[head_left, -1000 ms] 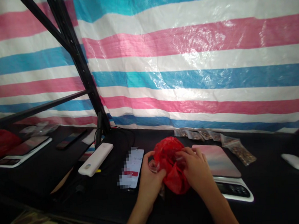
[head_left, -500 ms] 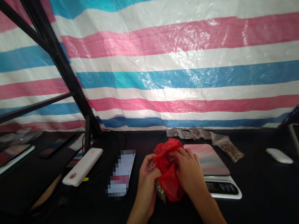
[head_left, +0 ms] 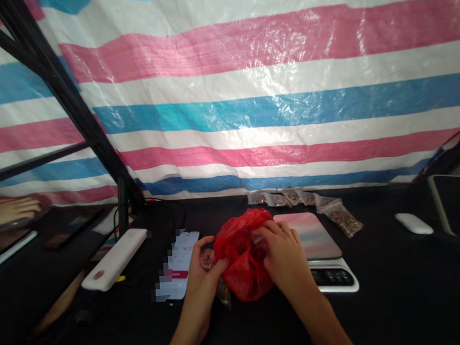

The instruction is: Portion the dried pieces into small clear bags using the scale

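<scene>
A crumpled red plastic bag [head_left: 239, 258] sits on the black table in front of me. My left hand [head_left: 201, 279] pinches a small clear packet of brown bits [head_left: 209, 258] against the bag's left side. My right hand [head_left: 285, 258] is curled over the bag's right side, fingers pressed into the plastic near its mouth. A white kitchen scale [head_left: 326, 257] with a shiny plate stands just right of the bag, touching my right hand's far side.
A phone [head_left: 179, 263] lies left of my left hand, beside a white power bank [head_left: 113, 258]. Several small filled packets [head_left: 303, 201] lie behind the scale. A white mouse [head_left: 413, 223] and a tablet [head_left: 455, 206] are at right. Another person's hand [head_left: 8, 210] shows far left.
The view has shifted so everything sits lower and further left. My hands keep working the red bag; the small clear packet now shows more plainly in my left fingers.
</scene>
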Tool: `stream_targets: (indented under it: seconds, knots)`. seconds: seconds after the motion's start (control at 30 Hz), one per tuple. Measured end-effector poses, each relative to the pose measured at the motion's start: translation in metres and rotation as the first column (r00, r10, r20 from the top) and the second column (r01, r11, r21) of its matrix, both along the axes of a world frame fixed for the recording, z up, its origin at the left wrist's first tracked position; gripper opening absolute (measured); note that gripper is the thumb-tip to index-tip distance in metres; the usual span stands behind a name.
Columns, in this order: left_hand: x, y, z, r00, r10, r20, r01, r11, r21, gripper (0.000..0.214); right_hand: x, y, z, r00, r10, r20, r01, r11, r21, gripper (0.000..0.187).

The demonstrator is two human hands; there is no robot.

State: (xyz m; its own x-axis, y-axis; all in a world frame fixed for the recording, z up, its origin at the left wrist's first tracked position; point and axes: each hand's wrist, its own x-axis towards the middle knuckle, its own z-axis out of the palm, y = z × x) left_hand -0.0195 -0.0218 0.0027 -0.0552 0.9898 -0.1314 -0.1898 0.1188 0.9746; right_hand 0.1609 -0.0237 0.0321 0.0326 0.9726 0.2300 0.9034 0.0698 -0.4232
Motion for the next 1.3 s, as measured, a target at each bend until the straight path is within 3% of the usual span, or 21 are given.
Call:
stream_targets:
  seconds: [0.07, 0.27, 0.5, 0.57, 0.67, 0.73, 0.93, 1.3]
  knots:
    - [-0.001, 0.002, -0.004, 0.989, 0.070, -0.128, -0.066, 0.997, 0.038, 0.065, 0.003, -0.001, 0.002, 0.997, 0.035, -0.062, -0.035, 0.999, 0.005, 0.051]
    - [-0.011, 0.001, -0.012, 0.862, 0.264, -0.433, -0.184, 0.958, 0.218, 0.060, 0.003, -0.011, 0.008, 0.911, 0.321, -0.258, -0.347, 0.936, -0.059, 0.048]
    - [-0.020, -0.022, -0.005, 0.754, 0.255, -0.605, -0.131, 0.961, 0.242, 0.059, -0.015, -0.022, 0.006, 0.922, 0.362, -0.141, -0.380, 0.916, -0.133, 0.043]
    - [-0.015, -0.026, -0.006, 0.782, 0.198, -0.591, -0.085, 0.973, 0.215, 0.058, -0.017, -0.024, 0.007, 0.913, 0.385, -0.136, -0.403, 0.902, -0.155, 0.040]
    - [-0.009, -0.023, -0.012, 0.900, 0.056, -0.431, 0.028, 0.982, 0.187, 0.056, -0.015, -0.024, 0.009, 0.888, 0.419, -0.190, -0.450, 0.876, -0.174, 0.043]
    - [-0.007, -0.019, -0.016, 0.939, 0.022, -0.344, 0.030, 0.989, 0.145, 0.060, -0.011, -0.022, 0.008, 0.902, 0.373, -0.217, -0.413, 0.892, -0.182, 0.046]
    - [-0.009, -0.012, -0.012, 0.927, 0.113, -0.358, -0.068, 0.988, 0.135, 0.064, 0.002, -0.017, 0.004, 0.966, 0.171, -0.196, -0.206, 0.963, -0.172, 0.046]
    - [-0.006, -0.012, -0.007, 0.941, 0.006, -0.338, 0.059, 0.981, 0.184, 0.061, -0.007, -0.015, -0.001, 0.979, 0.172, -0.108, -0.190, 0.964, -0.186, 0.042]
